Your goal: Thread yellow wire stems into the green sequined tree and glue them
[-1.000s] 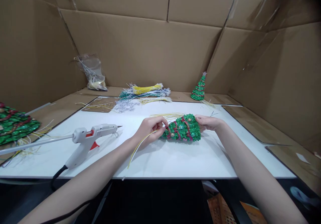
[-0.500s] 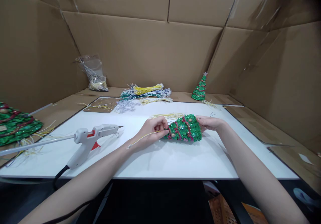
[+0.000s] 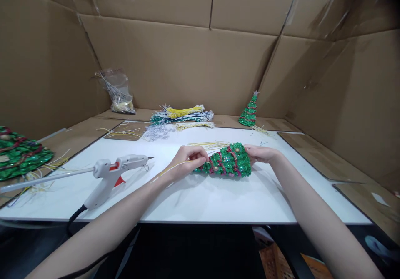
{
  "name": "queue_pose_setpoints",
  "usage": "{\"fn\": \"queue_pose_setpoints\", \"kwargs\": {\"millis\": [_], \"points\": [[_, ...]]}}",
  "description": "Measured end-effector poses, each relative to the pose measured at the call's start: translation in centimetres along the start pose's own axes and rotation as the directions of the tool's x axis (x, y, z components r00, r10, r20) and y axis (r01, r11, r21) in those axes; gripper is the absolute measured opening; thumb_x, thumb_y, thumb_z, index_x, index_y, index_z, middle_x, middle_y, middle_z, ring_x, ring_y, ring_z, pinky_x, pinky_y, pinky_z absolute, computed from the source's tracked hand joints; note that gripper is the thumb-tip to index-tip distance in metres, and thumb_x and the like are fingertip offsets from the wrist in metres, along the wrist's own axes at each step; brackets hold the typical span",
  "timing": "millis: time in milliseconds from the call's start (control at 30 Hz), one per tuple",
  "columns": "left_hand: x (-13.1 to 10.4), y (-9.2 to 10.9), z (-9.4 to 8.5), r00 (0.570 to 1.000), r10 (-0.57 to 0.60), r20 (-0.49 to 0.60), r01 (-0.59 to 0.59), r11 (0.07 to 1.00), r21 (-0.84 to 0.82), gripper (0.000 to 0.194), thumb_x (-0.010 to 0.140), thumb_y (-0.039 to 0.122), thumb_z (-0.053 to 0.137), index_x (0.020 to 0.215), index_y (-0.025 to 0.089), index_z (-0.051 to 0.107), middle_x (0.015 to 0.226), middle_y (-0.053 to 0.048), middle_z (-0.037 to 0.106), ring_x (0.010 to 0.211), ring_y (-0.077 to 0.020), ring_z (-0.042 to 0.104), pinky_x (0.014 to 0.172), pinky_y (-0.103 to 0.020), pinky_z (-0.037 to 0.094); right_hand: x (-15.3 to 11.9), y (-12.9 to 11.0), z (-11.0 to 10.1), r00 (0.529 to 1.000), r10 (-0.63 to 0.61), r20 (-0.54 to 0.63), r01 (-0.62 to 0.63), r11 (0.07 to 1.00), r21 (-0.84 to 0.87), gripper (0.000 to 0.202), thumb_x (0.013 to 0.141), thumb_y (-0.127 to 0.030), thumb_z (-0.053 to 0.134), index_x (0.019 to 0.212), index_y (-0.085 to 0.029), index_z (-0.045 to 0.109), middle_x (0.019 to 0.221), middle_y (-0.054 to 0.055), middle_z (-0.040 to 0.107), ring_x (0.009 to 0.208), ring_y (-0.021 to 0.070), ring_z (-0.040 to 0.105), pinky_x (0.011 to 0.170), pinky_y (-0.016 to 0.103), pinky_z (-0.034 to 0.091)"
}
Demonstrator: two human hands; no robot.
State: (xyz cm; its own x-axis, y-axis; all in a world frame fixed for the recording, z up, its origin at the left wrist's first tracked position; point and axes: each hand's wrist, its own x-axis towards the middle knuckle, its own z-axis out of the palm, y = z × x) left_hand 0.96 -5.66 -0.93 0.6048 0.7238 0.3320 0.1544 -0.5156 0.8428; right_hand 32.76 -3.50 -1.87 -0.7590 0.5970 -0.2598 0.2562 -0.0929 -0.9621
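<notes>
A small green Christmas tree (image 3: 233,162) with red garland and gold beads lies on its side above the white table, its narrow end to the left. My right hand (image 3: 260,153) grips its wide base; the fingers behind it are partly hidden. With thumb and forefinger pressed together, my left hand (image 3: 189,160) pinches a thin yellow wire (image 3: 171,167) against the tree near its narrow end. The wire's loose end trails back over my left wrist. My left hand covers part of the tip.
At left a white glue gun (image 3: 108,179) stands with its cord toward me. Bundles of wire ties (image 3: 184,111) lie at the back, left of a small finished-looking tree (image 3: 248,111). Loose yellow wires (image 3: 212,145) lie behind my hands. A larger tree (image 3: 21,156) sits far left.
My left hand has shifted slightly left and turned, its thumb now lying along the tree's side. The wire's free end has swung lower and to the left. My right hand stays put.
</notes>
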Motion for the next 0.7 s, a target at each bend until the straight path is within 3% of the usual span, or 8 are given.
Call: {"fn": "queue_pose_setpoints", "kwargs": {"millis": [133, 300, 533, 700], "points": [[0.0, -0.1, 0.2, 0.999, -0.007, -0.032, 0.006, 0.999, -0.039, 0.015, 0.078, 0.024, 0.059, 0.087, 0.014, 0.065, 0.057, 0.005, 0.046, 0.052, -0.0075, 0.039, 0.050, -0.021, 0.028, 0.1, 0.3, -0.1, 0.999, -0.033, -0.032, 0.034, 0.999, 0.029, 0.058, 0.078, -0.070, 0.061, 0.064, -0.021, 0.031, 0.049, -0.009, 0.023, 0.047, 0.0062, 0.018, 0.044, 0.024, 0.012], [0.2, -0.5, 0.4, 1.000, -0.018, -0.011, 0.018, 0.998, -0.053, 0.014, 0.078, 0.024, 0.063, 0.087, 0.015, 0.060, 0.059, 0.005, 0.051, 0.053, -0.0078, 0.044, 0.051, -0.020, 0.031, -0.1, 0.1, 0.0, 0.999, -0.032, -0.031, 0.033, 0.999, 0.035, 0.058, 0.078, -0.069, 0.061, 0.064, -0.022, 0.031, 0.050, -0.010, 0.022, 0.046, 0.0056, 0.015, 0.043, 0.023, 0.011], [0.5, -1.0, 0.2, 0.998, -0.059, 0.033, 0.061, 0.996, -0.066, 0.027, 0.074, 0.036, 0.073, 0.072, 0.013, 0.060, 0.064, 0.001, 0.057, 0.055, -0.0075, 0.044, 0.051, -0.020, 0.031, -0.2, -0.3, 0.3, 0.998, -0.039, -0.044, 0.039, 0.999, 0.010, 0.058, 0.078, -0.070, 0.061, 0.063, -0.021, 0.032, 0.049, -0.011, 0.019, 0.046, 0.0047, 0.013, 0.042, 0.023, 0.009], [0.5, -1.0, -0.2, 0.998, -0.051, 0.047, 0.057, 0.986, -0.156, 0.035, 0.084, 0.045, 0.062, 0.072, 0.012, 0.065, 0.063, -0.002, 0.061, 0.061, -0.0121, 0.053, 0.058, -0.023, 0.038, 0.0, 0.1, 0.1, 0.998, -0.068, -0.014, 0.069, 0.997, 0.035, 0.056, 0.078, -0.067, 0.063, 0.065, -0.021, 0.034, 0.050, -0.011, 0.019, 0.044, 0.0039, 0.012, 0.040, 0.022, 0.008]]}}
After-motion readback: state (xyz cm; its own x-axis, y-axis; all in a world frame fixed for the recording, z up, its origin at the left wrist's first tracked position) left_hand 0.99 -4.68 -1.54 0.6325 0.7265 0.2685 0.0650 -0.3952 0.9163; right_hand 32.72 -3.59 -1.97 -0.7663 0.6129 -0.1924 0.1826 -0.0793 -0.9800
